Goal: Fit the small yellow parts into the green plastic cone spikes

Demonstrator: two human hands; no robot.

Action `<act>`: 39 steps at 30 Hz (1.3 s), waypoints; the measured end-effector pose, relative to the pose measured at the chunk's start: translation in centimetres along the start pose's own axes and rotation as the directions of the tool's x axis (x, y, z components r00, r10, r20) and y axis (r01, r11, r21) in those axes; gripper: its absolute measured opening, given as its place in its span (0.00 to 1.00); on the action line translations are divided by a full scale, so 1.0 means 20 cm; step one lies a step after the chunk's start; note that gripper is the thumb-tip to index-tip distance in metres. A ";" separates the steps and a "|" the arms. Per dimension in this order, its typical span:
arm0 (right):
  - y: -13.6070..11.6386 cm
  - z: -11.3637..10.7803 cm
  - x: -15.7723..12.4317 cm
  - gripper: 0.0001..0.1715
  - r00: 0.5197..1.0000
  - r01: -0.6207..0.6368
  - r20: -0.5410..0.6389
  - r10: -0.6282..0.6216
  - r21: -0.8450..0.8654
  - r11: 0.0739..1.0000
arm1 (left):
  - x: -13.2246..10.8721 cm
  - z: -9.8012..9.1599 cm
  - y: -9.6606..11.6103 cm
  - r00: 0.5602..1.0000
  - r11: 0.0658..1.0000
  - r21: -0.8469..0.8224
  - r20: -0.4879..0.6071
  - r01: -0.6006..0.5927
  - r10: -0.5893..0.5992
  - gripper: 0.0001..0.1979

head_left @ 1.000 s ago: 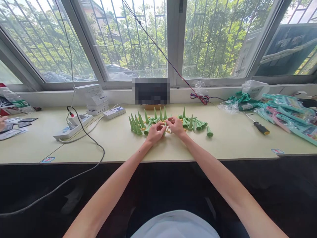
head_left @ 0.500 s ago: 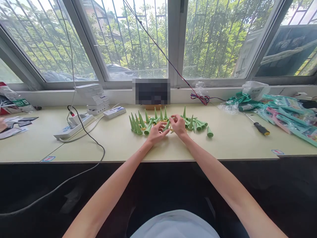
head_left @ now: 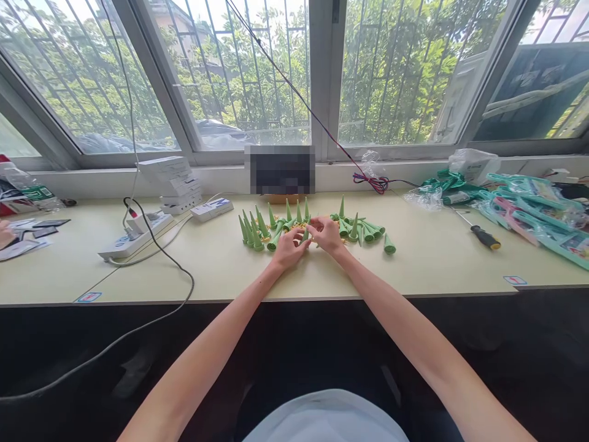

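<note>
My left hand [head_left: 291,248] is closed round a small green cone [head_left: 306,234], which stands nearly upright with its tip upward. The fingers of my right hand [head_left: 326,234] are pinched together at the cone's upper part; whatever lies between them is too small to make out. Around both hands are more green cones of the same kind. Several stand point-up at the left [head_left: 251,233] and behind, while others lie in a heap [head_left: 370,229] on the right. Small yellow pieces [head_left: 298,225] are scattered among them, partly hidden by my hands.
Left on the table [head_left: 211,276] are a white power strip [head_left: 138,236], a black cable [head_left: 191,270] and stacked white boxes [head_left: 177,184]. A screwdriver [head_left: 485,237] and bagged teal items [head_left: 538,212] lie right. Another person's hand [head_left: 5,234] shows at the far left.
My right hand has moved slightly left and down, bringing its fingertips to the cone in my left hand. The left hand stays nearly in place, and its cone is now more upright.
</note>
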State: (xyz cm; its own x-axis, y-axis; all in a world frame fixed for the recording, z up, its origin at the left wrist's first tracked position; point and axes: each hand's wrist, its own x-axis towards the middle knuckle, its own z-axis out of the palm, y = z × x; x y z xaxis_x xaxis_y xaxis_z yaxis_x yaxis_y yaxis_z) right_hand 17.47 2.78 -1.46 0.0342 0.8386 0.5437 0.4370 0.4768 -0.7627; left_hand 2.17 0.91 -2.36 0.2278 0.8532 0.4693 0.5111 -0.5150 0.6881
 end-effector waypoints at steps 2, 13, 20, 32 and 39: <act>-0.01 0.00 0.00 0.10 1.000 0.013 0.019 -0.013 0.015 1.000 | 0.00 0.00 0.00 1.000 1.000 0.025 -0.012 0.006 -0.006 0.11; -0.02 0.00 -0.01 0.10 0.993 0.106 0.042 -0.108 0.039 0.994 | -0.01 -0.01 0.02 0.994 0.994 0.102 -0.109 0.039 -0.027 0.08; -0.02 0.00 -0.02 0.11 0.994 0.097 0.040 -0.098 0.028 0.995 | 0.00 0.00 -0.02 0.975 0.988 0.124 -0.213 0.091 -0.063 0.13; -0.04 0.00 -0.05 0.08 0.982 0.088 0.166 -0.084 -0.014 0.996 | 0.00 -0.02 -0.02 0.949 0.986 0.092 -0.297 0.138 -0.105 0.18; -0.02 0.02 -0.05 0.09 0.951 0.079 0.297 -0.091 0.052 0.996 | -0.01 -0.03 0.01 0.922 0.981 0.145 -0.382 0.126 -0.062 0.17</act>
State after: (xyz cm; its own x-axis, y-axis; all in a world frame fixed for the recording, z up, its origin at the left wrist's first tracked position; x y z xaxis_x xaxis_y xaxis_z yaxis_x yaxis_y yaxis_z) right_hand 16.88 1.80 -1.84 -0.2738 0.8322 0.4822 0.3912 0.5544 -0.7346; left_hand 1.62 0.54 -2.01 -0.1383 0.7871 0.6011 0.6506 -0.3854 0.6543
